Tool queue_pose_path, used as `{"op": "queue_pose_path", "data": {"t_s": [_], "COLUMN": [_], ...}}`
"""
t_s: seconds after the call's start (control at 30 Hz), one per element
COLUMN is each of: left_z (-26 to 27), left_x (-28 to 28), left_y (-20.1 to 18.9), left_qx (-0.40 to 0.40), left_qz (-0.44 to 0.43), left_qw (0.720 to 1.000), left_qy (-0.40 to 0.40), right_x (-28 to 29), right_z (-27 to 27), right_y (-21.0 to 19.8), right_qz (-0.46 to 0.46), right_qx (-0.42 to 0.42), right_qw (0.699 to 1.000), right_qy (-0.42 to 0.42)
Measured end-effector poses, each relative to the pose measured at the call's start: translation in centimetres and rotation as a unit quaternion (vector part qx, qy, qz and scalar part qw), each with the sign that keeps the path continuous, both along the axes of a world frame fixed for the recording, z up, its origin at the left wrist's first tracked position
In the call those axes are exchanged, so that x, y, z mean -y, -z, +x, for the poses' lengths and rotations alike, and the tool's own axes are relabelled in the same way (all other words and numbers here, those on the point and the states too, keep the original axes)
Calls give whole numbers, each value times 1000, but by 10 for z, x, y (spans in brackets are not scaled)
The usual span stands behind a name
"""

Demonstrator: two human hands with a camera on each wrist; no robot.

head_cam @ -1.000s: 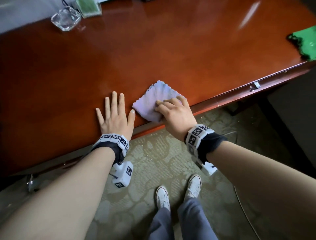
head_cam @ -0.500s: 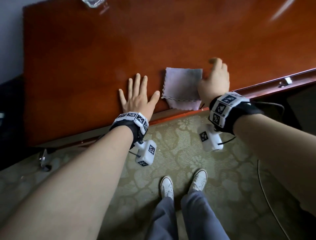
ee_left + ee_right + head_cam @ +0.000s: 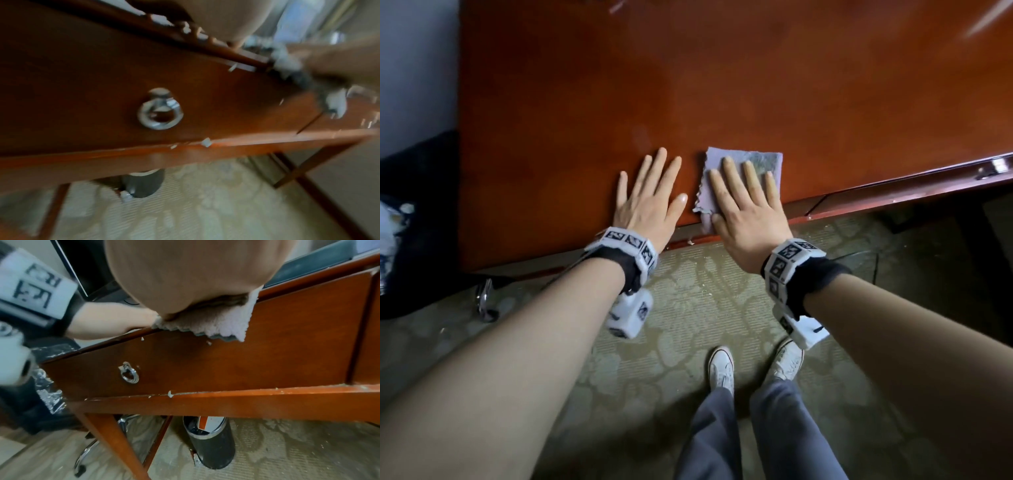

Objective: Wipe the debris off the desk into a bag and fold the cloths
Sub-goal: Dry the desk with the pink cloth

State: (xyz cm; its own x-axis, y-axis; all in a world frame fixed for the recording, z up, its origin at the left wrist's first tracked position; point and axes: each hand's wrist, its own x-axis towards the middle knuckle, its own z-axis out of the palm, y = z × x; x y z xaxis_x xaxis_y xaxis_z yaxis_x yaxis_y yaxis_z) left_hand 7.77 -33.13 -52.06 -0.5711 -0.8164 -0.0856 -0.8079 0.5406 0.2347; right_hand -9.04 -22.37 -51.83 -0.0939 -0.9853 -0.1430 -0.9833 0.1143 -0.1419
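Right hand [image 3: 746, 209] now flat on cloth [image 3: 770, 159], fingers spread, no longer beside it; left hand [image 3: 645, 202] still flat on counter [image 3: 722, 85], fingers spread; flattening fold, likely.

Much of the lilac cloth [image 3: 743, 164] hidden under right hand [image 3: 746, 209]

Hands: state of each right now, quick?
Left hand: open, flat on the desk, holding nothing.
Right hand: open, fingers straight, pressing the purple cloth at the desk's front edge.

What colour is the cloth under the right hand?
Pale lilac cloth, flat under the right hand; head view shows it best.
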Motion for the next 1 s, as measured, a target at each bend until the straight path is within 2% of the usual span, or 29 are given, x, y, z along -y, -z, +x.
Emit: {"op": "queue_pose_path", "data": {"t_s": [0.13, 0.3, 0.5, 0.57, 0.73, 0.87, 0.93, 1.0], "left_z": [18, 25, 22, 22, 23, 22, 22, 21], "left_x": [3, 9, 9, 8, 5, 5, 6, 6], "left_y": [6, 12, 9, 10, 10, 10, 12, 13], "left_qx": [37, 43, 48, 46, 35, 27, 24, 23], "left_qz": [-30, -42, -45, -48, -69, -72, -67, -68], "left_qw": [999, 997, 996, 996, 995, 995, 995, 995], "left_qy": [25, -52, -57, -59, -63, -66, -71, -69], "right_x": [4, 9, 25, 31, 34, 28, 27, 26], "right_z": [-30, -82, -39, -15, 42, 16, -12, -37], "right_y": [-2, -3, 2, 1, 1, 0, 1, 1], "right_qz": [9, 14, 6, -2, -8, -2, -4, -6], "right_qx": [-2, 12, 1, -6, -8, -19, -18, -11], "right_qw": [1000, 996, 982, 985, 999, 998, 999, 999], "right_qy": [-28, 83, 191, 171, 40, -58, -39, 32]}}
